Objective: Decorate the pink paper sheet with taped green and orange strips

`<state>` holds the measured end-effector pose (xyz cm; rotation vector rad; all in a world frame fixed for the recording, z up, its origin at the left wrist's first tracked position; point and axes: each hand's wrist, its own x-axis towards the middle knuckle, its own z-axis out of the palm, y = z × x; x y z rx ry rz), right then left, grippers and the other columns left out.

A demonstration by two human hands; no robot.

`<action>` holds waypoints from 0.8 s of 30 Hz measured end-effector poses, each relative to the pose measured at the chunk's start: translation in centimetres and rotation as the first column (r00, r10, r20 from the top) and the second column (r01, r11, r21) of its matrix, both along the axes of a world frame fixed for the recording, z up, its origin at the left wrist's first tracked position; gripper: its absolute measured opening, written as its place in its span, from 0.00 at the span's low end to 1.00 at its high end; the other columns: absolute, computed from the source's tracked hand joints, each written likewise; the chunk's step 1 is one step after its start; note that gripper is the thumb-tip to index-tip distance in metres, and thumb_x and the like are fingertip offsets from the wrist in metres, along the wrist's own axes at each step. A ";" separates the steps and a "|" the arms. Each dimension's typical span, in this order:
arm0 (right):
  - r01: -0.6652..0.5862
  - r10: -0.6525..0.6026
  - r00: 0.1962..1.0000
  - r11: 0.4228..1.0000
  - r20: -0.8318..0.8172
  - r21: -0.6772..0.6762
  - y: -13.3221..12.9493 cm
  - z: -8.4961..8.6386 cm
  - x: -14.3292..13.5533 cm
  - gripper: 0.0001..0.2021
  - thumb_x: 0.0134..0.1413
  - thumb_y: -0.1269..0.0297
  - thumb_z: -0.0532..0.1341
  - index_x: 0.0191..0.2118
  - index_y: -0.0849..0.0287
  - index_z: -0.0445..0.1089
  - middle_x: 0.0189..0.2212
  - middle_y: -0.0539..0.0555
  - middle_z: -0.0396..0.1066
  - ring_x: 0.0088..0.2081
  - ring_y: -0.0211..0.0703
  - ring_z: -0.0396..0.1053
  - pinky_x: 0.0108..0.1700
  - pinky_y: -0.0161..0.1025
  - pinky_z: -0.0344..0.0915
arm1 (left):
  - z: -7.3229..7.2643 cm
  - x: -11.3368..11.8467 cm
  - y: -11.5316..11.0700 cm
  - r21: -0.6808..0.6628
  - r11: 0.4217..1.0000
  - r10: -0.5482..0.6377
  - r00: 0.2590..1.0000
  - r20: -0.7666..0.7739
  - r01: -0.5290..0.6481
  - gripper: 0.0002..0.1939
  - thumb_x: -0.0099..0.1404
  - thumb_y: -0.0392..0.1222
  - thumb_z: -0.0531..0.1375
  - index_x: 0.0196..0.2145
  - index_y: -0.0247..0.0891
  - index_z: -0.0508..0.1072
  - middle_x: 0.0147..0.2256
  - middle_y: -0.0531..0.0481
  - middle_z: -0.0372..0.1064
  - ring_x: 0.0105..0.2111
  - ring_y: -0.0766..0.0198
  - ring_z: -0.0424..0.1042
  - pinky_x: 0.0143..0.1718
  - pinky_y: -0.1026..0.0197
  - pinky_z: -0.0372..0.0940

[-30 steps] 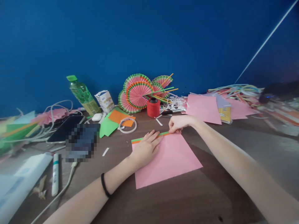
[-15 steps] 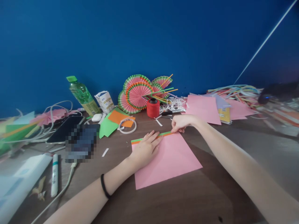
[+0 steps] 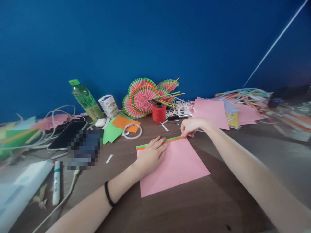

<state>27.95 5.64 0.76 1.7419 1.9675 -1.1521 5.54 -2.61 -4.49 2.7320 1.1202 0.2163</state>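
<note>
Seemingly, edge-smoothing is underway: the left hand (image 3: 151, 157) splays on the flat pink paper sheet (image 3: 178, 165) atop the brown tabletop (image 3: 194, 207); the right hand (image 3: 190, 127), fingers bunched, grip unclear, meets its green-and-orange border (image 3: 174, 139). Next probably needs steady palm pressure.

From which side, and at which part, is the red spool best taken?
Probably around the middle of the red spool, from the near side: it stands upright, its near face is uncovered, and paper fans stand behind it.

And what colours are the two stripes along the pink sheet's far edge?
Green stripe outermost, orange stripe just inside it; the head view shows both.
</note>
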 end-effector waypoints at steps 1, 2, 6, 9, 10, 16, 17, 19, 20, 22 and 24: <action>0.001 -0.001 1.000 1.000 -0.002 -0.002 0.0 -0.1 0.1 0.10 0.40 0.63 0.64 0.19 0.64 0.65 0.11 0.46 0.60 0.16 0.29 0.59 0.22 0.29 0.56 | 0.0 0.0 0.0 -0.002 1.000 0.002 1.000 -0.004 -0.002 0.22 0.66 0.37 0.43 0.57 0.37 0.56 0.60 0.45 0.49 0.61 0.57 0.43 0.60 0.49 0.44; 0.002 -0.002 1.000 1.000 -0.003 -0.003 0.1 -0.1 0.1 0.11 0.40 0.62 0.64 0.20 0.64 0.65 0.11 0.45 0.59 0.16 0.29 0.59 0.22 0.29 0.56 | 0.0 0.0 0.0 -0.005 1.000 0.003 1.000 -0.010 -0.003 0.22 0.66 0.37 0.43 0.57 0.37 0.56 0.60 0.45 0.49 0.61 0.56 0.43 0.60 0.49 0.44; 0.010 -0.010 1.000 1.000 -0.009 -0.010 0.5 -0.4 0.6 0.14 0.36 0.58 0.66 0.19 0.63 0.65 0.10 0.44 0.57 0.15 0.29 0.56 0.21 0.29 0.56 | 0.1 0.1 0.1 0.001 1.000 0.000 1.000 -0.021 0.000 0.22 0.66 0.37 0.43 0.57 0.36 0.56 0.60 0.45 0.49 0.61 0.56 0.43 0.60 0.50 0.43; 0.037 -0.038 0.999 0.999 -0.016 -0.021 0.8 -0.6 1.2 0.16 0.33 0.56 0.67 0.18 0.64 0.65 0.12 0.45 0.59 0.16 0.28 0.56 0.22 0.30 0.58 | 0.1 0.1 0.1 0.005 1.000 0.002 1.000 -0.018 -0.002 0.22 0.66 0.38 0.43 0.57 0.37 0.56 0.60 0.46 0.50 0.61 0.56 0.43 0.60 0.50 0.44; 0.050 -0.051 0.999 0.998 -0.014 -0.023 0.8 -0.6 1.3 0.16 0.32 0.56 0.68 0.18 0.64 0.66 0.13 0.45 0.60 0.17 0.28 0.57 0.22 0.30 0.58 | 0.1 0.1 0.0 0.005 1.000 0.002 1.000 -0.018 -0.002 0.22 0.66 0.38 0.43 0.57 0.37 0.56 0.60 0.46 0.49 0.61 0.56 0.43 0.60 0.50 0.44; 0.093 -0.093 0.996 0.996 0.007 0.005 0.5 -0.2 1.8 0.14 0.33 0.59 0.68 0.19 0.64 0.65 0.17 0.48 0.65 0.17 0.28 0.57 0.22 0.30 0.60 | 0.0 0.1 0.0 0.015 1.000 0.000 1.000 -0.013 0.000 0.22 0.66 0.37 0.42 0.57 0.37 0.56 0.60 0.46 0.50 0.61 0.57 0.43 0.60 0.50 0.44; 0.096 -0.096 0.995 0.995 0.009 0.014 0.4 0.0 1.8 0.14 0.33 0.59 0.67 0.19 0.64 0.65 0.18 0.49 0.66 0.17 0.28 0.57 0.23 0.30 0.60 | 0.0 0.1 0.0 0.015 1.000 -0.001 1.000 -0.011 0.001 0.22 0.65 0.37 0.43 0.57 0.38 0.56 0.60 0.46 0.50 0.61 0.57 0.43 0.60 0.50 0.45; 0.099 -0.099 0.995 0.994 0.006 0.038 0.2 0.3 1.7 0.14 0.34 0.58 0.67 0.18 0.63 0.64 0.19 0.49 0.66 0.17 0.28 0.56 0.23 0.31 0.60 | -0.1 0.1 0.1 0.015 1.000 0.001 1.000 -0.011 -0.001 0.22 0.65 0.37 0.43 0.57 0.38 0.57 0.60 0.46 0.50 0.61 0.57 0.43 0.59 0.50 0.45; 0.091 -0.091 0.996 0.994 0.002 0.052 0.2 0.5 1.6 0.14 0.35 0.58 0.66 0.18 0.63 0.64 0.18 0.49 0.66 0.17 0.27 0.56 0.23 0.31 0.59 | -0.1 0.1 0.1 0.016 1.000 0.002 1.000 -0.015 -0.001 0.22 0.65 0.37 0.43 0.57 0.38 0.57 0.60 0.46 0.50 0.61 0.57 0.43 0.59 0.50 0.45; 0.051 -0.051 0.999 0.995 -0.007 0.090 0.0 0.8 1.2 0.15 0.38 0.55 0.65 0.18 0.63 0.65 0.15 0.47 0.62 0.17 0.28 0.54 0.23 0.30 0.58 | -0.1 0.1 0.1 0.018 1.000 0.001 1.000 -0.022 -0.001 0.22 0.65 0.37 0.43 0.57 0.38 0.57 0.60 0.46 0.49 0.61 0.56 0.43 0.59 0.50 0.45; -0.016 0.015 1.000 0.990 0.004 0.142 -0.3 1.0 0.3 0.17 0.40 0.52 0.62 0.18 0.62 0.65 0.12 0.46 0.58 0.17 0.30 0.54 0.23 0.31 0.57 | 0.0 0.1 0.1 0.020 1.000 -0.001 1.000 -0.028 0.002 0.22 0.65 0.37 0.43 0.57 0.37 0.56 0.60 0.46 0.49 0.61 0.56 0.43 0.60 0.50 0.44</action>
